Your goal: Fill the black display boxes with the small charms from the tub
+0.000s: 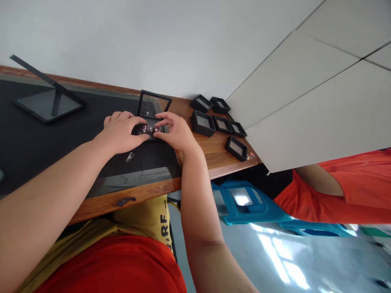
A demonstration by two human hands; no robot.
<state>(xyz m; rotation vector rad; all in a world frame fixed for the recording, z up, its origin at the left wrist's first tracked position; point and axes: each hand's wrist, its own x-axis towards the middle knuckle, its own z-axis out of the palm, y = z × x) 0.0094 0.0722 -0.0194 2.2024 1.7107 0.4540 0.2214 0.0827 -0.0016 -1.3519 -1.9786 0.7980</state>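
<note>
A small black display case (150,137) lies on the dark mat, its clear framed lid (155,101) standing up behind it. Inside are several small, glossy dark red pieces (147,129) with pale spots, which look like false nails. My left hand (122,132) is curled at the case's left side, thumb in front and index finger behind. From the right, my right hand (175,131) closes thumb and fingers around a dark red piece (157,130) at the case's right end. Nearer to me, a loose clear nail tip (130,156) rests on the mat.
Several black boxes (203,123) with pale insides stand at the table's right end. A thin dark framed stand (50,103) is at the left. A white wall runs behind. To the right are blue plastic stools (250,201) and another person's orange-red clothing (366,187).
</note>
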